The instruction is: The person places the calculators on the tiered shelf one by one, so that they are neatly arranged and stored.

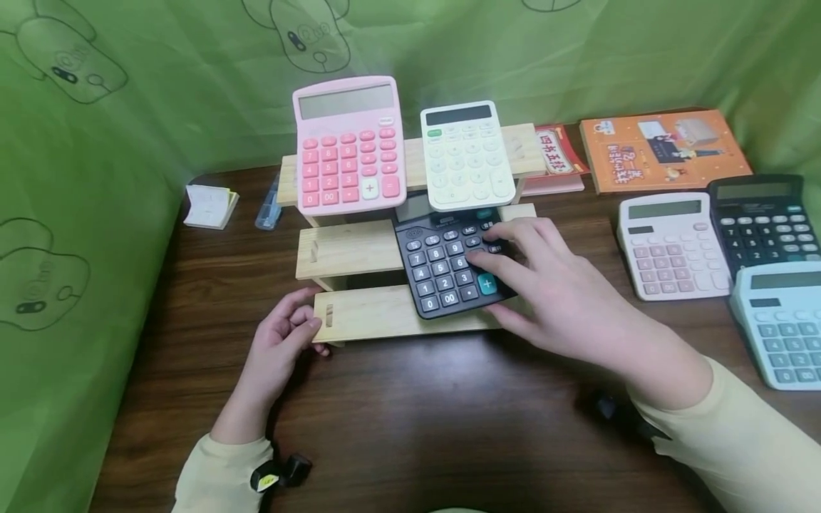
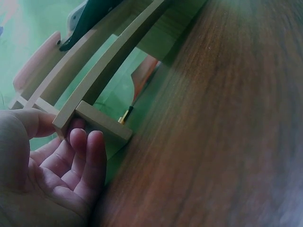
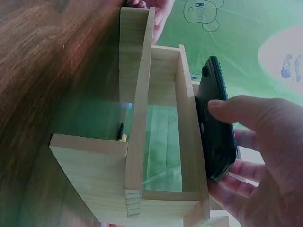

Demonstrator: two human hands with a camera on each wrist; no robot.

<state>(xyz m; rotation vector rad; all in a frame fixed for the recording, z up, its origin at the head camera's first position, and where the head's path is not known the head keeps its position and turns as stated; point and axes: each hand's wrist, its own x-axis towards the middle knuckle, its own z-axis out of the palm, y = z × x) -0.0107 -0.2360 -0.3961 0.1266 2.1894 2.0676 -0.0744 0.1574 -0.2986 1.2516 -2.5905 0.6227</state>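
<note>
A three-step wooden rack [image 1: 365,313] stands on the brown table. My left hand [image 1: 279,345] pinches the left end of its lowest step, thumb on top and fingers below, as the left wrist view also shows. My right hand [image 1: 558,292] holds a black calculator [image 1: 439,274] by its right side. In the right wrist view the thumb presses one edge of the black calculator [image 3: 215,127], which leans against the middle step. A pink calculator [image 1: 349,157] and a white calculator [image 1: 468,160] lean on the top step; the white one overlaps the black one's upper end.
Right of the rack lie a white-and-pink calculator [image 1: 673,246], another black calculator [image 1: 763,228] and a light blue calculator [image 1: 785,324]. Behind them is an orange book [image 1: 663,153], beside a red book [image 1: 558,153]. A white notepad [image 1: 208,206] lies on the left. Green curtains [image 1: 192,78] surround the table.
</note>
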